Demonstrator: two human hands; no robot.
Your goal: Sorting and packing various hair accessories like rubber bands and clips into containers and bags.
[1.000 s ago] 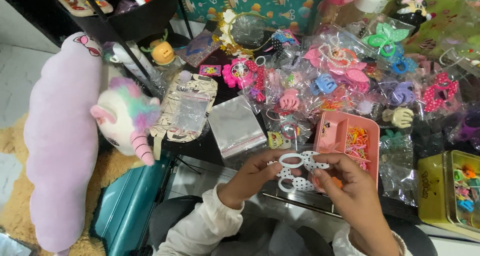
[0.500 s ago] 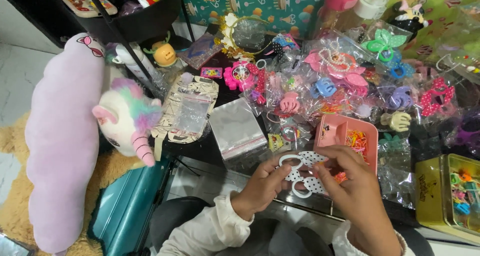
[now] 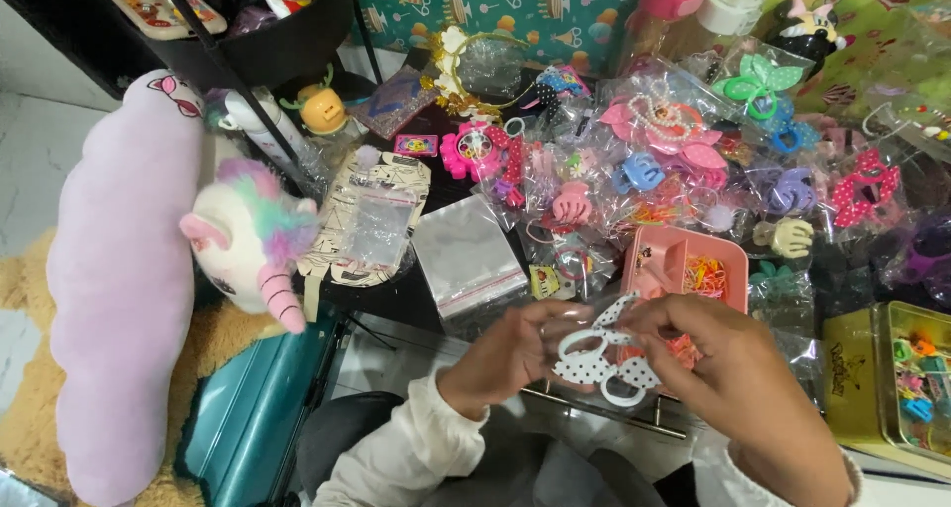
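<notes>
Both hands grip one item: a white hair accessory with black polka dots [image 3: 602, 360], made of fabric bow loops and a white ring-shaped part. The left hand [image 3: 507, 354] pinches its left edge between thumb and fingertips; the right hand [image 3: 738, 383] closes thumb and forefinger on its upper right loop. Both grips are closed on the accessory, which hangs in the air just in front of the near edge of the black table [image 3: 416, 299], above the person's lap.

Directly behind the accessory sits a pink compartment tray [image 3: 684, 264] holding small coloured elastic bands. A stack of clear zip bags [image 3: 466, 259] lies to the left of the tray. Further back, packaged hair clips and claws cover the table. A gold tin [image 3: 872, 378] with small coloured items stands at the right. A unicorn plush [image 3: 253, 240] and a pale purple cushion [image 3: 124, 269] rest at the left.

Step in hand, as judged: handling and straightening the bow between the two hands. Any next move calls for a light, even pull on both sides, since the fabric loops deform easily, and for keeping the piece clear of the tray rim.
</notes>
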